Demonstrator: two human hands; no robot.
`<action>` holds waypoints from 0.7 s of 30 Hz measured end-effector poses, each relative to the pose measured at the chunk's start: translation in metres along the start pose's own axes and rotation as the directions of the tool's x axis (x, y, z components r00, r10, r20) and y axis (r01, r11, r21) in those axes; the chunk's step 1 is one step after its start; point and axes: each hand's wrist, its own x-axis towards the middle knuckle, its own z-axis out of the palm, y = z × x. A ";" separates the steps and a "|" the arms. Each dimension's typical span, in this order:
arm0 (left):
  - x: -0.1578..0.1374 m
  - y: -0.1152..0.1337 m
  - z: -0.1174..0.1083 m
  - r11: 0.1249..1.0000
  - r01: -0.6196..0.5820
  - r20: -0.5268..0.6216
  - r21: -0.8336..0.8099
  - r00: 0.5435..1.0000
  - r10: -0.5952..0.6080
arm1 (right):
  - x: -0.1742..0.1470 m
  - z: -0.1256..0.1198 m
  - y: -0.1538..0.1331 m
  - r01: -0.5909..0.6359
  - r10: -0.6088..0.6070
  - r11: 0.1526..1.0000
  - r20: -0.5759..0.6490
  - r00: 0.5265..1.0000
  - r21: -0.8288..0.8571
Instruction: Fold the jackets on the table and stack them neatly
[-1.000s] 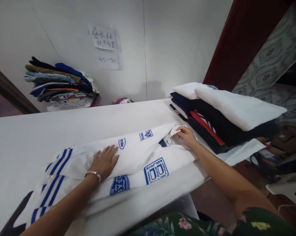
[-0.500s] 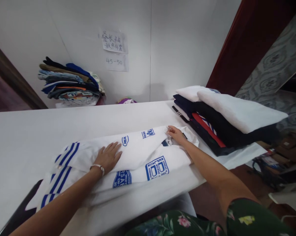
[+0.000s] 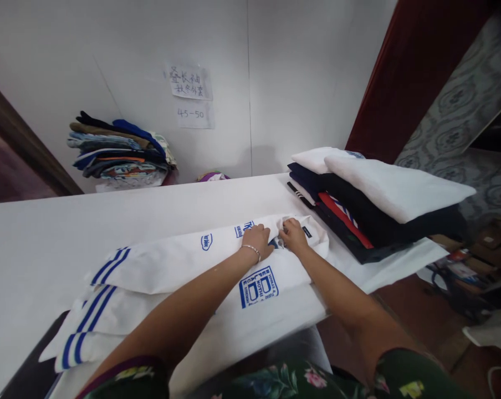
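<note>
A white jacket [image 3: 179, 266] with blue printed patches and blue double stripes at its ribbed ends lies lengthwise across the white table, its sleeves laid inward. Its collar end, with a dark label, points right. My left hand [image 3: 257, 242], wearing a bracelet, has its fingers curled on the cloth beside the neck opening. Close by on the right, my right hand [image 3: 292, 235] pinches the jacket's edge near the collar. The fingertips of both hands are partly hidden. A dark flat item [image 3: 36, 357] shows beneath the jacket's left end.
To the right stands a stack of folded clothes [image 3: 358, 221], white on top, with black and red below. A taller pile of folded clothes [image 3: 119, 149] is at the back left. Handwritten paper signs [image 3: 191, 83] hang on the wall. The white table [image 3: 46, 233] has its front edge near my body.
My left hand has moved right, from the middle of the jacket to the neck opening, and its spread fingers have curled. My right hand stays near the collar. The view has shifted slightly.
</note>
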 end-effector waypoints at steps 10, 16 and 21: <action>0.038 -0.028 0.018 0.936 0.310 0.035 -0.164 0.950 -0.309 | 0.000 -0.013 0.001 0.160 -0.160 0.987 -0.016 0.987 -0.019; 0.038 -0.035 0.019 0.898 0.345 0.010 -0.273 0.934 -0.356 | -0.001 -0.012 -0.009 0.248 -0.244 0.969 0.173 0.954 -0.004; 0.035 -0.033 0.021 0.886 0.333 -0.052 -0.322 0.928 -0.368 | 0.003 -0.011 -0.014 0.247 -0.213 0.967 0.331 0.919 -0.066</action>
